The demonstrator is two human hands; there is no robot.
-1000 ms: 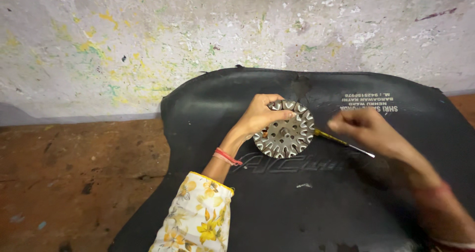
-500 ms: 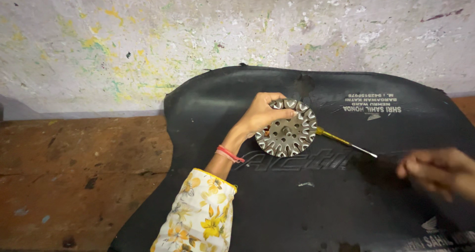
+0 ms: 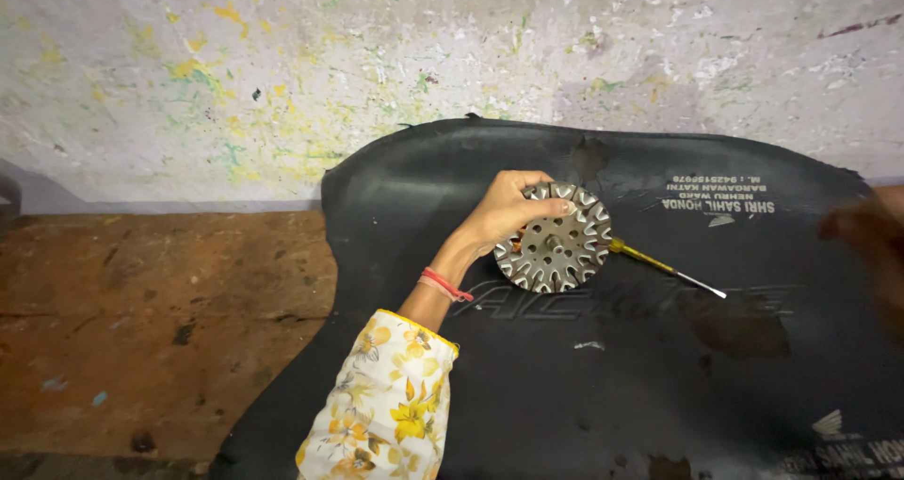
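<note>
My left hand (image 3: 504,218) grips the upper left edge of a round metal disc (image 3: 556,240) with teeth around its rim and small holes in its face. The disc rests on a black rubber mat (image 3: 584,386). A screwdriver (image 3: 664,267) with a yellow handle lies on the mat, its handle end tucked under the disc's right side and its shaft pointing right. My right hand (image 3: 871,244) is a blur at the right edge, well away from the screwdriver. A floral sleeve (image 3: 381,409) and a red wrist band are on my left arm.
The mat lies against a paint-spattered wall (image 3: 282,84) and covers most of the right side. A worn brown floor (image 3: 141,320) lies to the left of the mat.
My right hand let go of the screwdriver and moved off to the right edge. The screwdriver stays lying on the mat. My left hand keeps its grip on the disc.
</note>
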